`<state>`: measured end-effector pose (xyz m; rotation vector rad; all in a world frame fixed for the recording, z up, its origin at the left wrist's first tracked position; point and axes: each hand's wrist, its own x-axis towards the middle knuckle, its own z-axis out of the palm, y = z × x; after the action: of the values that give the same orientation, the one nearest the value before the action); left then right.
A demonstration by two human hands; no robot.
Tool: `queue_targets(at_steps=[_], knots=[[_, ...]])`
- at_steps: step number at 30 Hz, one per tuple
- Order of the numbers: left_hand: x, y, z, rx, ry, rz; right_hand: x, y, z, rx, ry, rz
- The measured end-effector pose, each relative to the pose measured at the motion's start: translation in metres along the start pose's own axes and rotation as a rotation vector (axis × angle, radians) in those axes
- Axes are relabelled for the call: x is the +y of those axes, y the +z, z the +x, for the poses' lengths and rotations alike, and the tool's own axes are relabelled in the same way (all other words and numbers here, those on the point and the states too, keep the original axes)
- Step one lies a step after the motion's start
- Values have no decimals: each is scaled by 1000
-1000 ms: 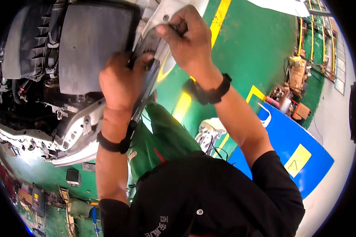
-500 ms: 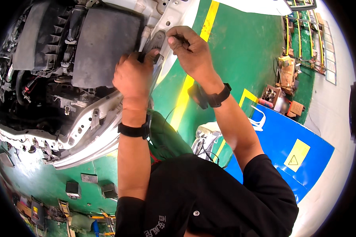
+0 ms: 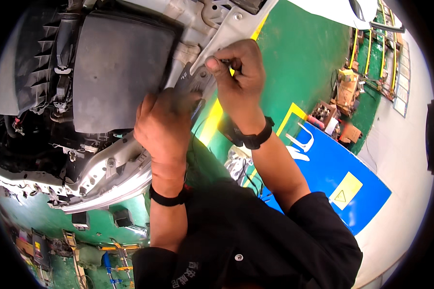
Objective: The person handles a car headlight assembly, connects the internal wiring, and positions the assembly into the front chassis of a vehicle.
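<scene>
At the side edge of a car's open engine bay, my left hand (image 3: 164, 126) is closed around the lower part of a dark grey plastic trim piece (image 3: 183, 77). Its fingertips are smeared by motion. The narrow upper end of the piece sticks out above the knuckles, against the pale metal fender rail (image 3: 220, 42). Just right of the rail, my right hand (image 3: 242, 79) is raised with thumb and curled fingers pinched together. Whatever lies in that pinch, if anything, is too small and hidden to make out.
A large dark box cover (image 3: 123, 72) fills the bay to the left, above the pale front crossmember (image 3: 99, 168). A blue panel (image 3: 352, 185) stands at right on the green floor. Beyond it are cartons (image 3: 347, 91). Black blocks (image 3: 123, 218) sit at lower left.
My view has shifted closer to the engine bay. My left hand now sits lower along the rail, its thumb blurred. My right hand stays pinched, its wrist turned more upright.
</scene>
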<state>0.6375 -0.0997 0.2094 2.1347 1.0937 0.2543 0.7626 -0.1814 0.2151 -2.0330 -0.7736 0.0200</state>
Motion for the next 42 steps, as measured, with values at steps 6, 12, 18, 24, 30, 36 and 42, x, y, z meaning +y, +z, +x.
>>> queue_targets(at_steps=[6,12,18,24,30,36,42], knots=[[0,2,2,16,27,20,-15,8,24,93,-30,-178],[-3,5,2,27,32,18,-12,39,72,-158,-643,-376],[-1,-1,-6,2,23,18,-15,40,63,-287,-476,-437],[-9,1,9,-5,84,-76,-17,44,63,-282,-477,-566],[-10,1,16,-168,177,-244,-19,40,67,-188,-445,-556],[1,5,8,-109,162,-134,-14,38,66,-130,-463,-362],[8,3,6,-114,99,-73,-23,-18,50,-28,91,342]])
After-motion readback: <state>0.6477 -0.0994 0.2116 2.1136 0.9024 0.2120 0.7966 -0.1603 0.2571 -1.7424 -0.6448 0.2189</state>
